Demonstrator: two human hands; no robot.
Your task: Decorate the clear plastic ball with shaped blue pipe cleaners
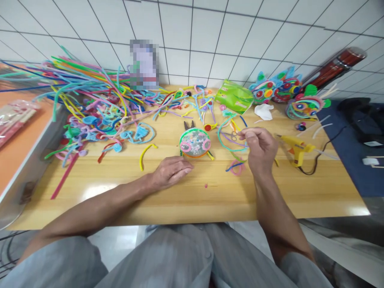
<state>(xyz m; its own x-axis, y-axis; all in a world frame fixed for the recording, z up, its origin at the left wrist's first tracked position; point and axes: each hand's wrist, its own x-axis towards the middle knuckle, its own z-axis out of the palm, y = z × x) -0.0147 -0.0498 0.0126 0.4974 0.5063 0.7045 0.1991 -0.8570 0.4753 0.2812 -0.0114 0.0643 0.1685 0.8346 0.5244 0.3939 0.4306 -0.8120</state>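
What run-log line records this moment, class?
left hand: near round glittery craft piece; right hand: near curved turquoise fuzzy stem; yellow plastic glue gun: on wooden table

This is a craft workspace, though whether in a workshop or a classroom cannot be told. A wooden table (pixel 210 206) stands against a white tiled wall (pixel 192 30). Colourful fuzzy craft stems (pixel 90 76) heap up at the far left, a yellow glue gun (pixel 297 150) with its cord lies on the right, and brightly decorated round pieces (pixel 304 108) sit at the far right. A similar decorated disc (pixel 195 143) lies mid-table.
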